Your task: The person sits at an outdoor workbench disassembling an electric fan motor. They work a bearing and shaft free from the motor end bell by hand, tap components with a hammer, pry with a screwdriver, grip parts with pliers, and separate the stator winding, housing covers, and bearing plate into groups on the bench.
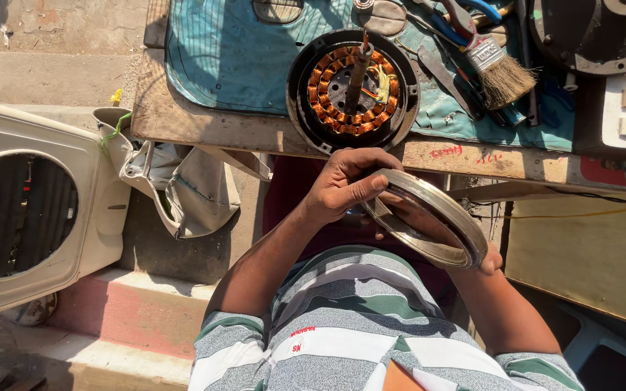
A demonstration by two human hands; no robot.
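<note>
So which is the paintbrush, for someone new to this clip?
Start at the wooden workbench with its blue mat. Right of the copper-wound motor stator, among dark hand tools, lies the paintbrush, the only one with splayed tan bristles and a metal ferrule.

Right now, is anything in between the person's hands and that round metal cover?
No, nothing visible. The left hand grips the upper rim of the round grey metal cover directly, and the right hand touches its lower edge from behind. The copper-wound motor sits apart on the wooden bench.

A red rectangular label (603,171) sits on the workbench's (182,116) right edge.
</note>
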